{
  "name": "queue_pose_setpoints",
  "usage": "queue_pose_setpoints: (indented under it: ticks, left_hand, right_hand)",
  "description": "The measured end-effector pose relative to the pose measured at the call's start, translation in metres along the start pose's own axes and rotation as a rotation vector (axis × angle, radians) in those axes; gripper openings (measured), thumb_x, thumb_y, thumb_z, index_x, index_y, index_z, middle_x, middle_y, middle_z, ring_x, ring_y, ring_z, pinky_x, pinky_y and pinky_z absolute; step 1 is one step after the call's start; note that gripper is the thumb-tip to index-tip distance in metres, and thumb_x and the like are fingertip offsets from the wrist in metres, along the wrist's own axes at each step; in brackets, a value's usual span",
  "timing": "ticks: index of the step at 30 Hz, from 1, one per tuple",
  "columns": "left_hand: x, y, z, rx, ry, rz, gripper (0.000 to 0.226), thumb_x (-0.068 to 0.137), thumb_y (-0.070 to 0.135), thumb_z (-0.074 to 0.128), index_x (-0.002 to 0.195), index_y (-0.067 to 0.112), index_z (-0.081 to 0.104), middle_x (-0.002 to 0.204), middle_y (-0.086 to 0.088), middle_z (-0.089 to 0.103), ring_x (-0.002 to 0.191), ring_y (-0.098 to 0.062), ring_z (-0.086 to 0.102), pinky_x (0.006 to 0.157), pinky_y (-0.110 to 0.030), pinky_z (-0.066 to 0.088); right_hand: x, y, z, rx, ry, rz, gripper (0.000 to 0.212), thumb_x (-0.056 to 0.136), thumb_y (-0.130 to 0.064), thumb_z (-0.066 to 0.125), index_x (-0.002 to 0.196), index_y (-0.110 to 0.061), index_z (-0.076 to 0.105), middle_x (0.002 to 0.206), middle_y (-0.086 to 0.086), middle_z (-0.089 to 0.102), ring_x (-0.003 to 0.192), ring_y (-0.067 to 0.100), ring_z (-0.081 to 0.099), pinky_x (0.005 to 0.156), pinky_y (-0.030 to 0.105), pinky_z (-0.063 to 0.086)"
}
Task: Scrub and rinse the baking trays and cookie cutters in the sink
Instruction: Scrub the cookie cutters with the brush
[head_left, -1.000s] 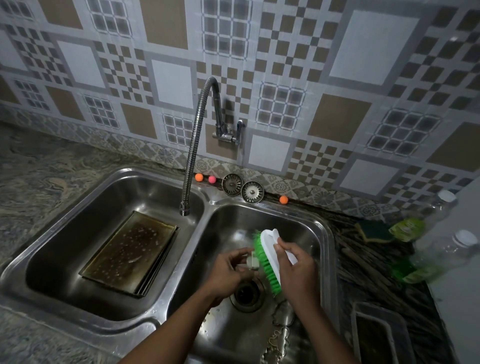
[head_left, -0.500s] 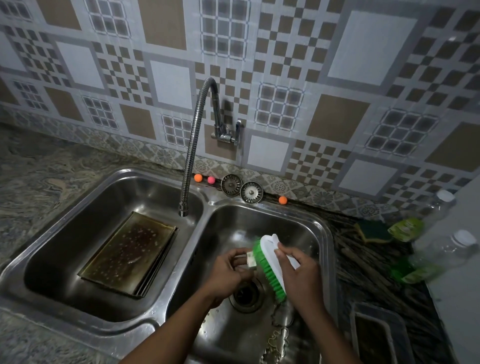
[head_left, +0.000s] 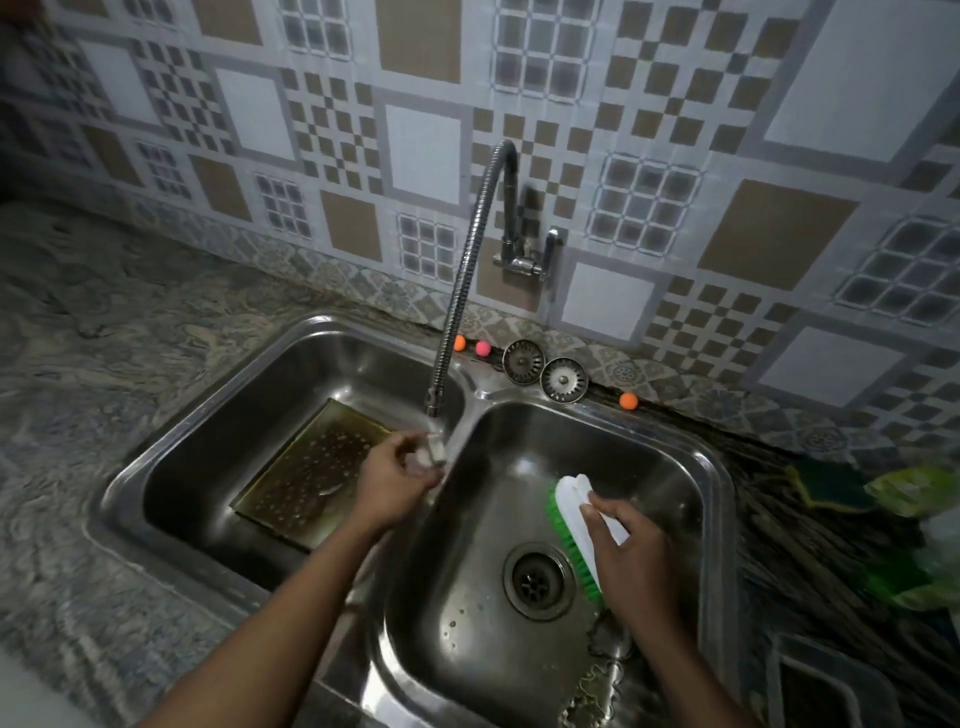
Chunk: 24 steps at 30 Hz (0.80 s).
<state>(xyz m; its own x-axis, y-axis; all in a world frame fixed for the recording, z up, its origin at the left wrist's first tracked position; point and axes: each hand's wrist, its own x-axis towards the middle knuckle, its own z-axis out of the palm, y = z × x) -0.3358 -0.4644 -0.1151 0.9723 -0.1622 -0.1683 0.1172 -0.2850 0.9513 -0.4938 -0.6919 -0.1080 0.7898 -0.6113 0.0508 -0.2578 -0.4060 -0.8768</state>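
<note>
I am pinching a small pale cookie cutter (head_left: 432, 453) in my left hand (head_left: 396, 480), fingers closed around it, right under the nozzle of the flexible tap (head_left: 467, 270) at the divider between the two basins; it is too blurred to tell its shape. My right hand (head_left: 631, 556) is gripping the white back of the scrub brush (head_left: 574, 512), its green bristles facing left, over the right basin (head_left: 467, 597) just beside the drain (head_left: 537, 581). More small metal cutters (head_left: 597, 675) are lying at the near end of that basin. A dark, greasy baking tray (head_left: 311, 473) is lying flat on the floor of the left basin (head_left: 218, 447). Two strainer plugs (head_left: 563, 379) and three small coloured balls (head_left: 483, 348) are sitting on the ledge behind the sink, against the tiled wall (head_left: 623, 130). A sponge (head_left: 826, 486) is lying on the counter to the right.
</note>
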Motion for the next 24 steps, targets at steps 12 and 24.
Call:
queue_pose_setpoints:
  ticks: [12,24]
  left_hand:
    - [0.024,-0.106,-0.053,0.899,-0.277,-0.238,0.031,0.076,0.02,0.077,0.106,0.012,0.074,0.107,-0.008,0.073,0.09,-0.014,0.066,0.078,-0.023,0.047]
    - [0.025,-0.132,-0.047,0.856,-0.268,-0.288,0.023,0.083,0.022,0.065,0.098,0.008,0.075,0.091,-0.014,0.071,0.089,-0.017,0.067,0.076,-0.026,0.049]
  right_hand:
    - [-0.001,-0.009,0.05,-0.043,-0.197,-0.034,0.022,0.093,-0.027,0.06,0.113,-0.029,0.068,0.113,-0.019,0.063,0.107,0.001,0.056,0.091,0.021,0.043]
    - [-0.004,0.003,0.045,-0.048,-0.212,0.012,0.02,0.093,-0.026,0.06,0.107,-0.039,0.064,0.121,-0.012,0.064,0.114,0.008,0.056,0.099,0.034,0.047]
